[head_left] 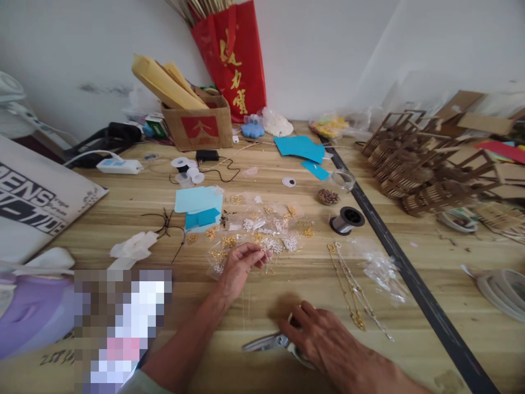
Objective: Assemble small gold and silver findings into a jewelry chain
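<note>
My left hand (241, 264) is closed in a pinch over the bags of beads, its thumb and fingertips together on something too small to make out. Around it lie small clear bags (273, 243) of gold and silver jewellery findings. Closer to me, my right hand (315, 334) grips a pair of scissors (266, 343) low on the wooden table (213, 339). The blades point left, while the palm and fingers cover most of the handles. Gold and silver chains (346, 284) lie to the right of both hands.
A wire spool (346, 220), a heap of dark beads (328, 196) and crumpled plastic (383, 273) lie to the right. Wooden baskets (414, 164) stand further right. Blue sheets (199, 200) and a crumpled tissue (133, 247) are left; a cardboard box (176, 134) stands behind.
</note>
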Motion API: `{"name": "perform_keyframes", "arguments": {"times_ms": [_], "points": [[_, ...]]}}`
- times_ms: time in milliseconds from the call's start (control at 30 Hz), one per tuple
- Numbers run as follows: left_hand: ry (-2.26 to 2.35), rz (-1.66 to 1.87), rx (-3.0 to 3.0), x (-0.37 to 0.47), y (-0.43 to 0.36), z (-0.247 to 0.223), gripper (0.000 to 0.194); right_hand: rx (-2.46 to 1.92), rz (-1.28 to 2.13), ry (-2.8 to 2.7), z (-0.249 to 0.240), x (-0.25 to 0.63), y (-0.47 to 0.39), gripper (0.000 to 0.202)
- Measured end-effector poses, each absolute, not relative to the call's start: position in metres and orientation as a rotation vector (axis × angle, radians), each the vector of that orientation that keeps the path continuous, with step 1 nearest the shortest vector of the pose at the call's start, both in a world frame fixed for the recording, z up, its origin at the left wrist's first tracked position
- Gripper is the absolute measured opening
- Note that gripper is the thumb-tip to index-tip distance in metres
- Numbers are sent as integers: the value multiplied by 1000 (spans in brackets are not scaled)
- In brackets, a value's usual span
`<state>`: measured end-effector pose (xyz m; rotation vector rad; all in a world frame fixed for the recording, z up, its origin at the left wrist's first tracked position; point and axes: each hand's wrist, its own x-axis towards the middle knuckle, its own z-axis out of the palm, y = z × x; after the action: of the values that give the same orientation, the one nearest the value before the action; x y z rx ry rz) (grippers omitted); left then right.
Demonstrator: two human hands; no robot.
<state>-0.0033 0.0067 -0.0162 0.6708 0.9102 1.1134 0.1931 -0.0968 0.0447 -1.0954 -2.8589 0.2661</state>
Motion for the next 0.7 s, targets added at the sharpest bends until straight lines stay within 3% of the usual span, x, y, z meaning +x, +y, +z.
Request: {"name": "perform_keyframes", "arguments": {"times_ms": [167,300,533,700], "points": [[951,1151,665,-5,8,-19,21,-1196,445,-2856,34,193,-99,37],[953,1187,616,-5,10,-19,21,-1345,1002,-2670,44,204,-87,40],[942,1249,584,-6,11,-17,21,-1200,1841,-1755,35,220,-77,33],[960,1272,551,-6,11,-15,20,-1280,1896,-1523,17,216,-78,66]]}}
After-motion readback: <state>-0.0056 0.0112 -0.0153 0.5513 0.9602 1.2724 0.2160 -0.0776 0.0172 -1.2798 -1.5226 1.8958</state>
